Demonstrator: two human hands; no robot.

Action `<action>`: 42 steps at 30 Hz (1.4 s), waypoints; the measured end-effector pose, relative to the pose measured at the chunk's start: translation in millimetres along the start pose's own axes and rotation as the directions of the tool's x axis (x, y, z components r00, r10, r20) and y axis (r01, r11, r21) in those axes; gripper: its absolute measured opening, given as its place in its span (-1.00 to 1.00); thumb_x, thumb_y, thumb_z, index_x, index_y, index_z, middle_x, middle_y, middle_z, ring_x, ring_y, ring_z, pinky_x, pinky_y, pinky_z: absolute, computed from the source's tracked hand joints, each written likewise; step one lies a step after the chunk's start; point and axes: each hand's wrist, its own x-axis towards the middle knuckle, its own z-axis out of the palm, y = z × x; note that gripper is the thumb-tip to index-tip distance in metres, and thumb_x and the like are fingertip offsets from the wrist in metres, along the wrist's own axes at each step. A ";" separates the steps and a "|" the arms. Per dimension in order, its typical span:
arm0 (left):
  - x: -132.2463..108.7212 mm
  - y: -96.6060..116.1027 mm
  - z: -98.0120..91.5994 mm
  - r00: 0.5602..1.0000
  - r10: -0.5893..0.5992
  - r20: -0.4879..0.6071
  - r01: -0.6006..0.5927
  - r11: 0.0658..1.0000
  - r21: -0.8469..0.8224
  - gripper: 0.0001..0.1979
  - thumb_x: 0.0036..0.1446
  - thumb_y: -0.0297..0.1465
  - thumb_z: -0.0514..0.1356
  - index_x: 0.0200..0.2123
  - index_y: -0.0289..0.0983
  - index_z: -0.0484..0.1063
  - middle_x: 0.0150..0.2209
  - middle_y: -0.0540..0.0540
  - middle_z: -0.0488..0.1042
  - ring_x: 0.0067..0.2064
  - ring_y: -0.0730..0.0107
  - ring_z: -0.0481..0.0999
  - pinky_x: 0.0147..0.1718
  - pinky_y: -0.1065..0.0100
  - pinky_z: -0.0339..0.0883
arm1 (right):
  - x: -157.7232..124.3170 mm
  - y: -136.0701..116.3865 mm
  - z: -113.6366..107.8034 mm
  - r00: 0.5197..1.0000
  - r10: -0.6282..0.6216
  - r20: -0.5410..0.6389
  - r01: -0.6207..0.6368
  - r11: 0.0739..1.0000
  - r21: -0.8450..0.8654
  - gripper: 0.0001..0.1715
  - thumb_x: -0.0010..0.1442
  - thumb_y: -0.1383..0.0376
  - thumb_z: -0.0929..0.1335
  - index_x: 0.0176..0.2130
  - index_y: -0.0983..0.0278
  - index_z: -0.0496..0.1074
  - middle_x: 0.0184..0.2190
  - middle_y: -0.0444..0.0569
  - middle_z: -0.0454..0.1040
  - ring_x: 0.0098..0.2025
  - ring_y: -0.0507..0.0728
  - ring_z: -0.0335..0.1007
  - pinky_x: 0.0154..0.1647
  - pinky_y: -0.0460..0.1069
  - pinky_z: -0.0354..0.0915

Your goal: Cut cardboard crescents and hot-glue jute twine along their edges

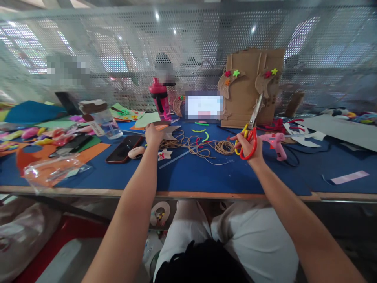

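Note:
My right hand (250, 147) is closed round the red and yellow handles of a pair of scissors (255, 112), whose blades point up and away over the blue table mat (194, 173). My left hand (153, 135) is closed on the edge of a flat brown and orange piece of card (165, 125), held just above the mat. Between my hands lies a tangle of brown twine (203, 146). A pink glue gun (275, 143) lies just right of my right hand.
A black phone (123, 149) lies left of my left hand. A cardboard stand with paper flowers (253, 86) rises at the back. A pink doll (160, 98), a plastic jar (104, 120), coloured paper and a plastic bag (53, 173) fill the left side. A perforated metal screen (188, 47) closes the far edge.

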 end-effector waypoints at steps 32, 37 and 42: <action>-91.8 91.3 -0.5 0.858 0.487 -0.166 -0.506 0.740 -0.442 -0.82 0.10 -0.36 0.18 -0.25 -0.20 0.55 -0.35 -0.02 0.56 -0.26 0.35 0.54 -0.20 0.37 0.40 | 3.1 8.2 4.9 0.978 0.147 0.148 -0.163 0.982 0.099 -0.47 -0.01 -0.18 0.31 -0.46 0.24 0.35 -0.55 -0.06 0.53 -0.66 0.03 0.36 -0.64 -0.07 0.32; -132.2 105.6 -2.4 0.056 0.960 0.274 -0.963 0.124 -0.239 -0.69 0.26 -0.42 0.00 0.02 -0.13 0.39 0.07 -0.01 0.41 0.14 0.39 0.34 0.12 0.34 0.26 | -0.4 -0.9 4.7 0.951 0.169 0.258 -0.219 0.959 0.179 -0.46 -0.05 -0.20 0.32 -0.48 0.21 0.34 -0.52 -0.06 0.52 -0.62 0.05 0.39 -0.58 -0.02 0.37; -140.5 108.2 15.3 -0.285 0.934 0.216 -0.958 -0.276 -0.071 -0.70 0.26 -0.51 -0.02 0.01 -0.32 0.37 0.07 -0.17 0.40 0.16 0.35 0.31 0.13 0.37 0.25 | -0.1 0.9 2.9 0.948 0.129 0.291 -0.200 0.952 0.230 -0.55 -0.24 0.00 0.49 -0.48 0.22 0.33 -0.57 -0.14 0.46 -0.58 0.04 0.38 -0.55 -0.04 0.35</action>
